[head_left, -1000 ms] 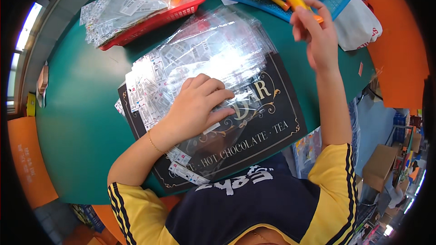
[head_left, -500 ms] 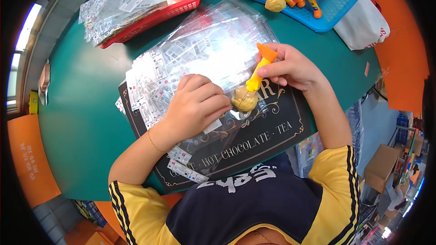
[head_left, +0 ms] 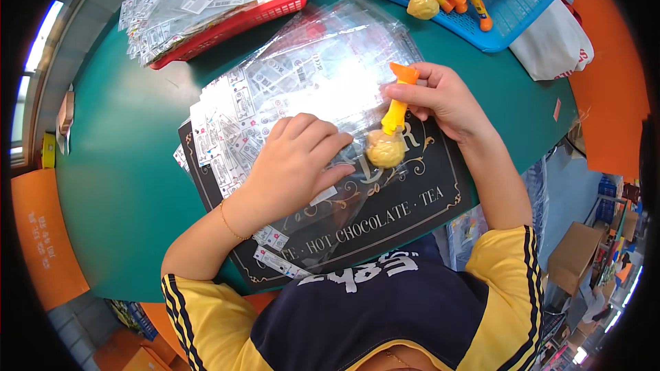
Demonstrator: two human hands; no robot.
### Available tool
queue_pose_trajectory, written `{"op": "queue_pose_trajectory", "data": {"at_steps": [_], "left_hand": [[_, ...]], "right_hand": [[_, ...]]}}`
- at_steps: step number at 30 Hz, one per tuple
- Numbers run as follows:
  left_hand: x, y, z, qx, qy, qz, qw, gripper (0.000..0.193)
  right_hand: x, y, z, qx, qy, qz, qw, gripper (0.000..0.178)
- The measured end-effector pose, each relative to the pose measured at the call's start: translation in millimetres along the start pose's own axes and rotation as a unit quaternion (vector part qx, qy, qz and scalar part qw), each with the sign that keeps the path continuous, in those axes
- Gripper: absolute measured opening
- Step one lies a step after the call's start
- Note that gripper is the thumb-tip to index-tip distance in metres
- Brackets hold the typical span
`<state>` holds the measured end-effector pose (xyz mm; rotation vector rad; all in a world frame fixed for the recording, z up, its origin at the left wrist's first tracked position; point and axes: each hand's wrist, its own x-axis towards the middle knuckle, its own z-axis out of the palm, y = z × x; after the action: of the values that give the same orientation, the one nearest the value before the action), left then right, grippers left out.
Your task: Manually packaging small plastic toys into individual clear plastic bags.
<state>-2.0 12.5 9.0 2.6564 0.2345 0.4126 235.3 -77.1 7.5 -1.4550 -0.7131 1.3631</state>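
Observation:
My right hand [head_left: 436, 99] grips a toy [head_left: 394, 117] by its orange end. It has a yellow stick body and a round, golden-haired doll head, and hangs head down over the stack. My left hand [head_left: 306, 154] rests on the clear plastic bags [head_left: 302, 79], its fingers bent and the thumb held apart from them. The toy's head is just right of my left fingertips, without touching them. The bags lie fanned in a pile, with white printed labels along their left edge. Whether the toy's head is over or inside a bag's mouth, I cannot tell.
Beneath the bags is a black placemat [head_left: 357, 233] with pale lettering, on a green table [head_left: 124, 199]. A red basket [head_left: 240, 20] of bagged toys stands at the far left. At the far right, a blue basket [head_left: 509, 34] holds several similar toys, beside a white bag [head_left: 553, 45].
The toy has swung more upright and its head has shifted right, away from my left hand. My left thumb and fingers have spread apart.

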Motion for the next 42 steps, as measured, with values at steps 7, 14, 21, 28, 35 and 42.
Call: {"op": "queue_pose_trajectory", "data": {"at_steps": [7, 14, 21, 28, 35, 42], "left_hand": [[-2, 4, -7, 0.008, -0.075, 0.008, 0.997, 0.024], [-2, 4, -16, -0.032, -0.1, 0.01, 0.994, 0.017], [-7, 6, -8, -0.053, -0.121, 0.041, 0.99, 0.017], [-4, 1, -1, 0.07, -0.056, 0.145, 0.985, 0.021], [-6, -3, 7, 0.06, 0.033, 0.163, 0.984, 0.028], [-1, -7, 7, -0.056, 0.083, 0.139, 0.985, 0.028]], "right_hand": [[-4, 2, 16, 0.014, 0.062, -0.024, 0.998, 0.022], [-7, 0, 22, -0.019, 0.099, -0.069, 0.992, 0.023], [-8, 2, 25, -0.021, 0.102, -0.07, 0.992, 0.021], [-10, -2, 22, 0.178, 0.045, 0.021, 0.983, 0.021], [-10, -2, 22, 0.031, 0.054, -0.05, 0.997, 0.023], [-20, -8, 34, 0.005, 0.013, -0.064, 0.998, 0.023]]}}
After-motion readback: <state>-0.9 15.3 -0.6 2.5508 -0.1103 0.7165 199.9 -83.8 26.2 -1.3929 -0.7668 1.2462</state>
